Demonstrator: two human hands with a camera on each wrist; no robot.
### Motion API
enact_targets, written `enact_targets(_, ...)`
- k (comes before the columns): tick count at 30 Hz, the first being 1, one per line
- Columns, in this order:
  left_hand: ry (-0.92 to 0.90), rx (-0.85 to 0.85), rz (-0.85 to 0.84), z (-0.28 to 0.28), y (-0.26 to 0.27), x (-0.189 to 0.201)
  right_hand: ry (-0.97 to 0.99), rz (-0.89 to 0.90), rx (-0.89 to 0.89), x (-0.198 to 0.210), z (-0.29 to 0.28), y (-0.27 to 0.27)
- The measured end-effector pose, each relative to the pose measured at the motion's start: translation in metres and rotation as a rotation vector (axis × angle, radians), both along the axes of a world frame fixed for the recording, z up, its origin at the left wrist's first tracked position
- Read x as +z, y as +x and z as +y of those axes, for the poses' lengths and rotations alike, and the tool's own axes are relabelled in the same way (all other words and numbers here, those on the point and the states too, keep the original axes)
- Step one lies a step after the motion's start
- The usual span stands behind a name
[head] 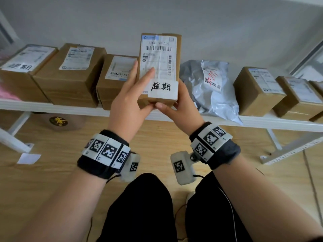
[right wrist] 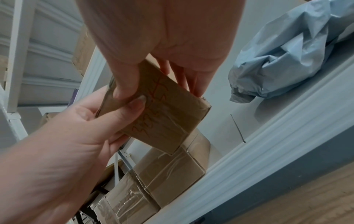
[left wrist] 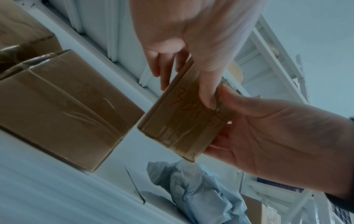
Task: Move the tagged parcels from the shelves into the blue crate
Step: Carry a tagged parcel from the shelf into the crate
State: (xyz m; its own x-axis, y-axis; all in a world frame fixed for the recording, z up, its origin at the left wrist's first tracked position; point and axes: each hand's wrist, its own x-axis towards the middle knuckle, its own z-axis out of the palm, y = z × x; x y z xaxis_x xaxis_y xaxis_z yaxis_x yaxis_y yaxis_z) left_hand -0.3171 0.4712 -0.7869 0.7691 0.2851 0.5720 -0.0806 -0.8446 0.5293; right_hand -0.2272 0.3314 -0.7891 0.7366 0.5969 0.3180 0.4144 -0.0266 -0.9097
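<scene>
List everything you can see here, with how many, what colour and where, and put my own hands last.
held parcel: one, brown with a white handwritten tag, raised in front of the shelf
cardboard boxes: at least six, brown, in a row along the shelf; the leftmost also carries a handwritten tag
poly mailer: one, grey-blue, crumpled, on the shelf right of the held parcel
shelf: one, white
round lid-like object: one, brown with a yellow emblem, on the floor under the shelf
paper slip: one, white, on the wooden floor at left
left hand: holds the parcel's left side
right hand: holds its lower right
</scene>
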Motion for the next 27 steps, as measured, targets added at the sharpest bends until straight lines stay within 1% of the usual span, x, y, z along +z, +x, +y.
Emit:
enact_targets(5,-0.036,-0.036,-0.024,-0.006,-0.004,0.001,0.008,0.031,0.007,0.005,-0.005,-0.008)
enact_targets(9,-0.137,-0.091,-0.039,-0.013,-0.009,-0.001,0.029,0.056,0.007,0.008,-0.010,-0.015)
enact_targets(13,-0.336,-0.143,-0.056,-0.023,-0.015,0.000,0.054,0.103,0.021,0.008,-0.015,-0.020)
enact_targets(16,-0.487,-0.178,-0.038,-0.026,-0.021,-0.001,0.087,0.159,0.042,0.004,-0.019,-0.021)
enact_targets(20,-0.780,-0.240,-0.006,-0.026,-0.029,-0.002,0.090,0.184,0.033,-0.002,-0.023,-0.021)
enact_targets(21,-0.808,-0.259,-0.006,-0.026,-0.029,-0.002,0.087,0.183,0.030,-0.004,-0.023,-0.021)
enact_targets(23,-0.746,-0.248,0.004,-0.025,-0.027,-0.001,0.082,0.182,0.030,-0.006,-0.022,-0.024)
enact_targets(25,-0.659,-0.197,0.016,-0.023,-0.025,-0.002,0.082,0.185,0.030,-0.008,-0.021,-0.026)
enact_targets(27,-0.628,-0.173,0.019,-0.020,-0.023,-0.003,0.081,0.190,0.018,-0.008,-0.020,-0.028)
